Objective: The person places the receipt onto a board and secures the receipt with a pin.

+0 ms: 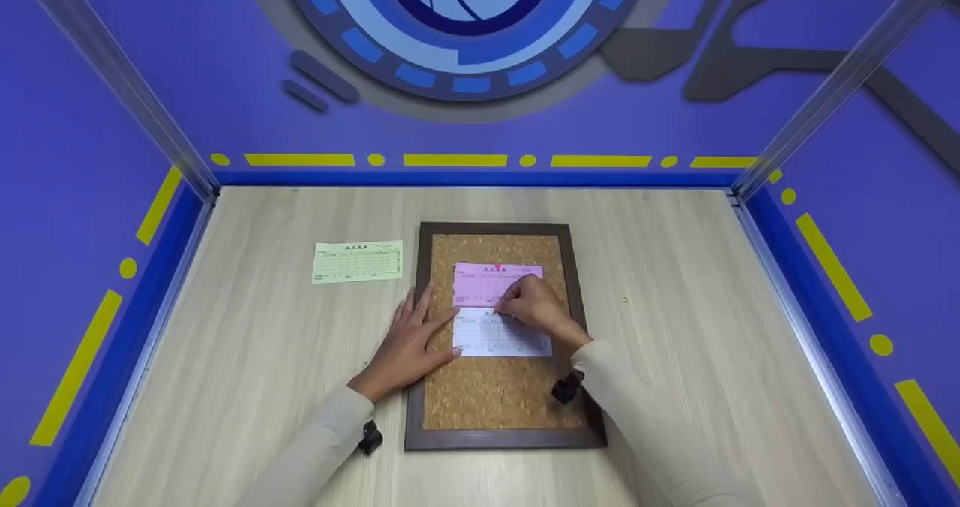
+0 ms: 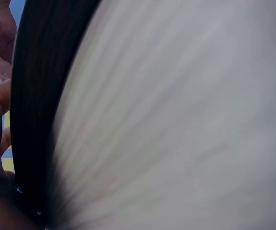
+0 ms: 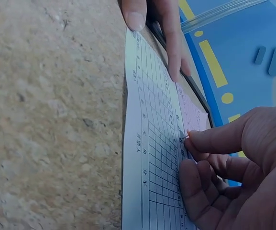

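A framed corkboard (image 1: 495, 402) lies on the table with a pink printed slip (image 1: 472, 286) on its upper half. At that slip's top edge sits a red push pin (image 1: 497, 266). Directly below is a white printed slip (image 1: 487, 338). My left hand (image 1: 409, 342) spans the board's left frame, its fingers extended, thumb and index fingertips on the white slip's left edge. With thumb and index finger, my right hand (image 1: 536, 304) pinches a small orange-red push pin (image 3: 189, 134) at the white slip's top edge; the fingers hide most of it.
Left of the board, a green printed slip (image 1: 358, 262) lies on the wooden table (image 1: 247, 342). A tiny yellowish object (image 1: 624, 299) is to the board's right. Blue-purple panels (image 1: 465, 136) enclose the table at the back and both sides.
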The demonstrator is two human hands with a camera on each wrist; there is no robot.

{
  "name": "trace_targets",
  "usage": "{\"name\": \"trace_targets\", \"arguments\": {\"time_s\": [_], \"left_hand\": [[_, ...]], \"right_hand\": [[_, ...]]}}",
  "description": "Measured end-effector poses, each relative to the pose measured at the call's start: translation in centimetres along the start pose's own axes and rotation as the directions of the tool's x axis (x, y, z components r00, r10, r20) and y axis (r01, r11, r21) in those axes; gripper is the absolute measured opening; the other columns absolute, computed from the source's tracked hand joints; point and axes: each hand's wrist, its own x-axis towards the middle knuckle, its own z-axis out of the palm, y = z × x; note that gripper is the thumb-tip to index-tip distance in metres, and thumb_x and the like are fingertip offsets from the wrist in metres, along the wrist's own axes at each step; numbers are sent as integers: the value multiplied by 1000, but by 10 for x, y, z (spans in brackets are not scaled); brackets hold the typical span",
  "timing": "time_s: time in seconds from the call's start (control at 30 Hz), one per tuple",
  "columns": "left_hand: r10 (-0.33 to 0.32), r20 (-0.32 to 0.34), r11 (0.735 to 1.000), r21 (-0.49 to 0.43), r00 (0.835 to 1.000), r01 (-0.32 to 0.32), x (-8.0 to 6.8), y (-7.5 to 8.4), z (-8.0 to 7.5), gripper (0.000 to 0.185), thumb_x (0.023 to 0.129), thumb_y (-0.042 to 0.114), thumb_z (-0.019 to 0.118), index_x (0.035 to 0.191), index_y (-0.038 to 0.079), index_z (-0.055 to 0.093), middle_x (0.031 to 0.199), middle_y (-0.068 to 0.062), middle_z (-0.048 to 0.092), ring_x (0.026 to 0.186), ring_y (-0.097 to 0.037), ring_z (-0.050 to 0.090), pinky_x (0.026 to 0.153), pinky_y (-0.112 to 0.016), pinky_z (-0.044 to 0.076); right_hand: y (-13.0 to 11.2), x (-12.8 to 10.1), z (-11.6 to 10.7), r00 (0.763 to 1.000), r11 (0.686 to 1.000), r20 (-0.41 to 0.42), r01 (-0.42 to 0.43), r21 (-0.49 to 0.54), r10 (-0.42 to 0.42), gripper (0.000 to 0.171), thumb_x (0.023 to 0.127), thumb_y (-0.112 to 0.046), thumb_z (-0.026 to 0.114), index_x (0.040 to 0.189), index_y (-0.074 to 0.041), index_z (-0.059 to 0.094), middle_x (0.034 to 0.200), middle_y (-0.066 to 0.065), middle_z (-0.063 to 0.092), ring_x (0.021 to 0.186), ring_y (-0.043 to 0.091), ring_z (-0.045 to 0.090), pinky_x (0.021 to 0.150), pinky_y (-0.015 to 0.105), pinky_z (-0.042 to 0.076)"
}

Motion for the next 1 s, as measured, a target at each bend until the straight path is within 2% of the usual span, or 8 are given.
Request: {"name": "trace_targets", "arguments": {"time_s": [0.23, 0.47, 0.63, 1.0], "left_hand": [[-3, 5, 1000, -4, 1000, 3, 0, 1, 0, 73, 99, 54, 76, 162, 22, 58, 184, -18, 9, 166, -56, 4, 134, -65, 6], [5, 3, 1000, 3, 1000, -5, 0, 0, -1, 73, 99, 55, 75, 162, 21, 58, 184, -19, 9, 166, -56, 3, 134, -65, 6], [6, 4, 1000, 1, 1000, -6, -1, -1, 0, 73, 100, 54, 74, 163, 20, 57, 184, -18, 9, 166, -56, 2, 134, -65, 5], [4, 0, 1000, 4, 1000, -4, -1, -1, 0, 72, 100, 53, 75, 162, 21, 58, 184, -19, 9, 166, -56, 3, 134, -65, 5]], "right_hand": [[-2, 1, 0, 1000, 999, 1, -24, -27, 24, 26, 89, -5, 85, 69, -11, 71, 63, -7, 57, 58, 8, 49, 50, 23, 34], [-6, 1, 2, 998, 994, -17, -63, -84, 62, 22, 90, -7, 85, 71, -11, 74, 66, -5, 60, 61, 10, 52, 52, 24, 36], [-6, 0, 3, 998, 991, -34, -54, -125, 51, 25, 92, -8, 85, 70, -11, 72, 65, -5, 58, 60, 10, 50, 51, 25, 34], [-7, 1, 2, 999, 990, -22, -45, -133, 43, 18, 91, -5, 84, 74, -7, 77, 69, -3, 64, 62, 11, 53, 53, 25, 39]]}}
